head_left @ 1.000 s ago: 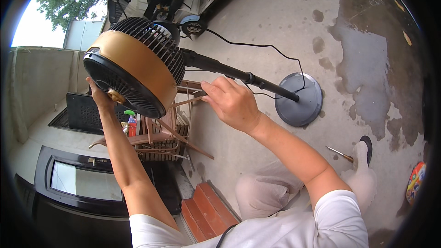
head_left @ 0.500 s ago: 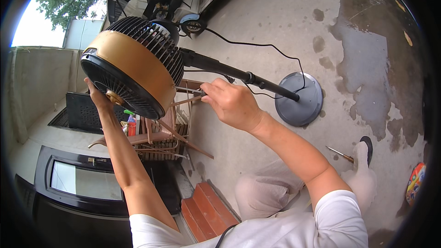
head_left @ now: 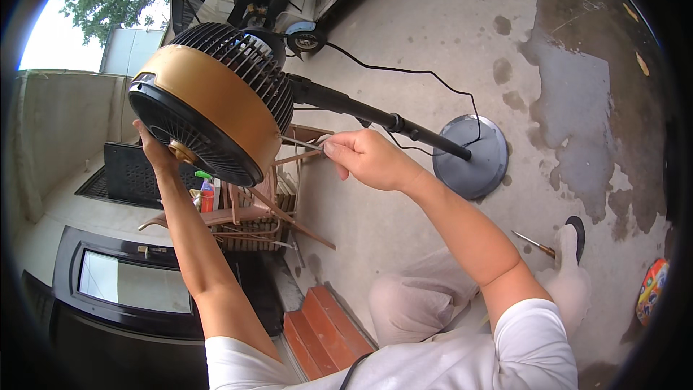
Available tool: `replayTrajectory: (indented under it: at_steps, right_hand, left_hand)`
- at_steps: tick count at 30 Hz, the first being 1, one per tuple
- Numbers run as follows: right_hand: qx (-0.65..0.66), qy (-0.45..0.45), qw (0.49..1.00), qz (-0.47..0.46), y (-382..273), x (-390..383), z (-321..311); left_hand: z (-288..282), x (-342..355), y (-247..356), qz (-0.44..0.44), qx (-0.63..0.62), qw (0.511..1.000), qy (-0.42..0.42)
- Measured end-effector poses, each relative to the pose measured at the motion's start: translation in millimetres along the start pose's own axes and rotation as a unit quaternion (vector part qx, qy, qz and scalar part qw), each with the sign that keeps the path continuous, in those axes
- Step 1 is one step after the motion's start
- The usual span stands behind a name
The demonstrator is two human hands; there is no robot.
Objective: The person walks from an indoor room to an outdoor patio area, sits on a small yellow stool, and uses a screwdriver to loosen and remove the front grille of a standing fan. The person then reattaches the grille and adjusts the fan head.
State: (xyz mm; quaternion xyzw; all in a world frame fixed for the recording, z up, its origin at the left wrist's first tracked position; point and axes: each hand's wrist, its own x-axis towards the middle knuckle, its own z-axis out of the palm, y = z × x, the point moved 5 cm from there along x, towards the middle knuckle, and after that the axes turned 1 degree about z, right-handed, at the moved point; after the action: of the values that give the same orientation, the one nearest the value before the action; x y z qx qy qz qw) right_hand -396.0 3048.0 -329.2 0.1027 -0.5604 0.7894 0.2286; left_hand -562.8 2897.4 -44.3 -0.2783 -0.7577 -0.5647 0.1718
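Observation:
A pedestal fan with a gold band (head_left: 216, 94) and black grilles fills the upper left, its head tilted. My left hand (head_left: 154, 150) holds the fan head at its front grille; its fingers are partly hidden behind the rim. In my right hand (head_left: 372, 159) is a screwdriver (head_left: 303, 144), its handle mostly covered by closed fingers. The metal shaft reaches the gold band's right edge, but I cannot make out the screw. A black pole (head_left: 354, 108) runs from the fan head to a round grey base (head_left: 462, 173) on the floor.
A second screwdriver (head_left: 534, 243) lies on the concrete beside my foot. The black cord (head_left: 404, 68) loops past the pole. Below the fan are a brown chair (head_left: 249, 217) and a spray bottle (head_left: 207, 198). Red steps (head_left: 325, 328) rise near my knee; a wheeled vehicle (head_left: 306, 42) stands beyond.
My right hand has turned on the screwdriver, with the back of the hand rolled and the fingers shifted. The fan head sits slightly further right. My left hand stays on the fan.

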Motion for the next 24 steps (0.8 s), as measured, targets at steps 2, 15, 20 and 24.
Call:
replayTrajectory:
  at_steps: [2,15,20,24]
  right_hand:
    - [-0.063,0.046,0.996,-0.049,-4,0,-3]
    - [-0.432,0.273,0.824,-0.246,-34,-23,6]
    - [-0.258,0.227,0.919,-0.194,-26,-15,-4]
    - [-0.183,0.152,0.964,-0.118,-25,-11,-5]
  left_hand:
    - [1,2,-1,-0.002,-0.017,1.000,-0.015]
    - [4,1,-2,-0.001,-0.017,1.000,-0.022]
    - [-1,7,-1,-0.008,-0.009,1.000,-0.022]
    - [-3,4,-3,-0.005,-0.004,1.000,-0.012]
